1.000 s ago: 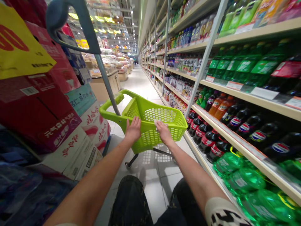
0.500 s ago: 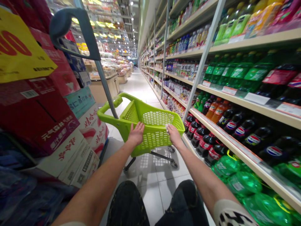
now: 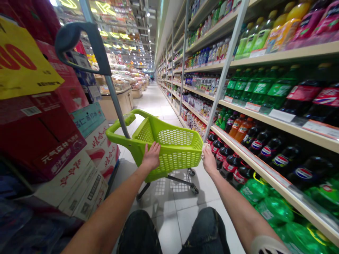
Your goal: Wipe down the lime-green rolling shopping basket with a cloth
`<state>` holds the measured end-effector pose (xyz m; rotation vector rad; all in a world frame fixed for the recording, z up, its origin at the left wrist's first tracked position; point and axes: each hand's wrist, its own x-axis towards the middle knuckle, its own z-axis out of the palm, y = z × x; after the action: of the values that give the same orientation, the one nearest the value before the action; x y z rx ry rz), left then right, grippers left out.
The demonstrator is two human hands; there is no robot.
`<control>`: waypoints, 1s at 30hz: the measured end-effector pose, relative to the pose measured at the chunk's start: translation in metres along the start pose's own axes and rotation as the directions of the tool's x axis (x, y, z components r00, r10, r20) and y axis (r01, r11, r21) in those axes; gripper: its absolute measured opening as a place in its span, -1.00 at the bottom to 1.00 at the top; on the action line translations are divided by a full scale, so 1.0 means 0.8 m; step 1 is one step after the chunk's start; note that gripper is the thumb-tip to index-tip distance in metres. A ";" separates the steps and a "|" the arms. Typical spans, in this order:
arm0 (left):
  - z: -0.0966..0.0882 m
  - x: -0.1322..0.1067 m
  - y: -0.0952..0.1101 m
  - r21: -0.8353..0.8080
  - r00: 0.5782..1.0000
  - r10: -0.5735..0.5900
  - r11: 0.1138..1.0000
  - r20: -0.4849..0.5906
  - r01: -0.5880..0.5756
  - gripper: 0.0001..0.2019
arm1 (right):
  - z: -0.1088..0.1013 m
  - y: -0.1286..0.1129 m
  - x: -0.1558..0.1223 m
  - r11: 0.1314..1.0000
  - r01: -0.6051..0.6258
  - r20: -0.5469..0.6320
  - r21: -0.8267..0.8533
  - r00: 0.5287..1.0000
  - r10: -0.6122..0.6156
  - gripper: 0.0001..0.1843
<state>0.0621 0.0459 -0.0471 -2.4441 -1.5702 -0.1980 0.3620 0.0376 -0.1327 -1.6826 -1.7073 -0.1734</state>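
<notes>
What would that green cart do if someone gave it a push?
The green cart would probably roll readily, since small wheels show beneath it. Its basket looks like moulded plastic, so it should stay fairly stiff, and the many holes in its walls suggest it may be light for its size.

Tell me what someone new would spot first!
Probably the bright green cart in the middle, with the left hand at its near side and the right hand, holding something whitish, by its right end. Then the yellow sign at left and bottles on shelves at right.
</notes>
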 end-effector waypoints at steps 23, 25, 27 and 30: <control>0.004 -0.002 0.000 -0.019 1.000 -0.011 1.000 0.016 0.011 -0.31 | 0.027 -0.070 0.030 0.998 0.057 0.042 0.012 0.997 -0.058 -0.57; 0.005 -0.002 -0.001 -0.011 1.000 -0.007 1.000 0.017 0.007 -0.30 | 0.025 -0.063 0.024 0.993 0.102 0.096 -0.061 0.991 -0.096 -0.53; 0.006 -0.002 -0.001 -0.002 1.000 -0.003 1.000 0.021 0.003 -0.30 | 0.015 -0.047 0.024 0.986 0.130 0.162 -0.107 0.980 -0.112 -0.54; 0.006 -0.003 0.000 0.010 1.000 0.004 1.000 0.026 -0.004 -0.30 | -0.009 -0.016 0.028 0.995 0.041 0.194 -0.095 0.981 -0.022 -0.60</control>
<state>0.0607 0.0452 -0.0525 -2.4517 -1.5728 -0.1575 0.3557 0.0503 -0.1101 -1.7938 -1.8965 -0.1140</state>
